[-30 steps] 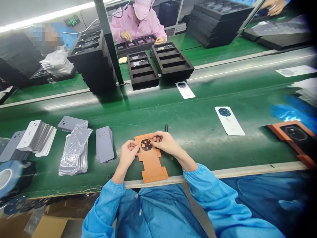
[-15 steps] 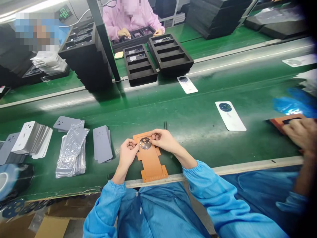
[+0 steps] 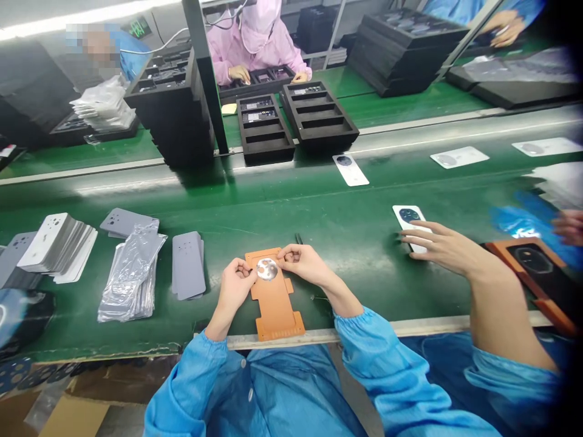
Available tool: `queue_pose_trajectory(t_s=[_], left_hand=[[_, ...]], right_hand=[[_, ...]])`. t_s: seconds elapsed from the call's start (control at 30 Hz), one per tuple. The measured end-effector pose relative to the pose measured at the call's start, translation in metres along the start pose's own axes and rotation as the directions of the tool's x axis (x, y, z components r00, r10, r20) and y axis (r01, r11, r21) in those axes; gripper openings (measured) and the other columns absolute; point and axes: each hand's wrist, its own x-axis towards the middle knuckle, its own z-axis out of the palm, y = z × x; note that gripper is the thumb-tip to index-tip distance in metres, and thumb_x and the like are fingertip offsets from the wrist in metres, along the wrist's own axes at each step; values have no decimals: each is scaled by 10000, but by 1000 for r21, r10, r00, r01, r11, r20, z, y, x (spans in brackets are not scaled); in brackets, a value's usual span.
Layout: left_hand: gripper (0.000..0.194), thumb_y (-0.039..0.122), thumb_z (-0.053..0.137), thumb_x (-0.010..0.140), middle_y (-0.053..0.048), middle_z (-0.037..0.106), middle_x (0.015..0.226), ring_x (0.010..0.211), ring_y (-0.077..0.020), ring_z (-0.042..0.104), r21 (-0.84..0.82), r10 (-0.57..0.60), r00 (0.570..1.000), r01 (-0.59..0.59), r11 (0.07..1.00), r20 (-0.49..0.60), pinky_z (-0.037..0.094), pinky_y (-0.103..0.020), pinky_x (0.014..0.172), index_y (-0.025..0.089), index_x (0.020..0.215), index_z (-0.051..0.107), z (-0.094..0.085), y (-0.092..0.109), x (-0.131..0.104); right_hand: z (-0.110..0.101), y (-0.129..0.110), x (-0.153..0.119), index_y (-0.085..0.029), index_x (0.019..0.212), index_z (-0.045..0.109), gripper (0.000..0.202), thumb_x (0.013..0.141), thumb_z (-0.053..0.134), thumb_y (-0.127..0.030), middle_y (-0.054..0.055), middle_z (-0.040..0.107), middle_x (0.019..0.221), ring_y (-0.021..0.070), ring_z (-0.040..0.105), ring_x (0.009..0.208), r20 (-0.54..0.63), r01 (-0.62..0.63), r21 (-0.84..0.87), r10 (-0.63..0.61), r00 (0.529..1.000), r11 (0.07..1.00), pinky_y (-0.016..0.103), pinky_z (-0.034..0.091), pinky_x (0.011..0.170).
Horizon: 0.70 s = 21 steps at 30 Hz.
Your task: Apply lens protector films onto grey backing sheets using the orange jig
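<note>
A round camera cover [image 3: 267,269] with several holes lies over the upper end of an orange fixture [image 3: 274,306] at the table's front edge, its surface shining. My left hand [image 3: 237,280] pinches the cover's left edge between thumb and finger. At the opposite edge my right hand [image 3: 303,262] pinches it too, the fingertips close to the fixture's top right corner. Whether the cover touches the fixture I cannot tell. Just behind my right hand lies a thin black tool [image 3: 298,238], partly hidden.
Grey back panels [image 3: 188,267], a plastic-wrapped stack [image 3: 130,282] and white panels [image 3: 57,246] lie to the left. On the right, a co-worker's hand [image 3: 437,246] reaches onto a white panel [image 3: 407,216] beside another orange fixture [image 3: 560,297]. Black trays [image 3: 268,145] stand beyond the belt.
The co-worker's hand has moved left from the other fixture to the white panel. My hands stay at the cover, which now looks bright instead of dark. The view has shifted slightly.
</note>
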Motion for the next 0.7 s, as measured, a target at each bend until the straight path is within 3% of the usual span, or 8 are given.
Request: queue_pose_trajectory(t_s=[0.3,0.7], left_hand=[[189,234,730,679,62,531,635,503,-75,473,20,15,1000,-15,1000,2,390,-177,495,195,732,552,-1,-6,2],[206,284,717,700,71,529,594,440,-83,516,40,109,994,-110,993,18,407,-174,441,199,727,531,-2,-14,6]], right_hand=[[8,3,-1,-156,833,686,280,712,769,-394,-79,472,580,92,408,539,-10,-6,-47,5,1000,999,236,304,521],[5,-4,-1,-146,800,657,194,614,638,-197,-90,466,563,75,414,515,13,-35,27,34,999,999,218,350,533]])
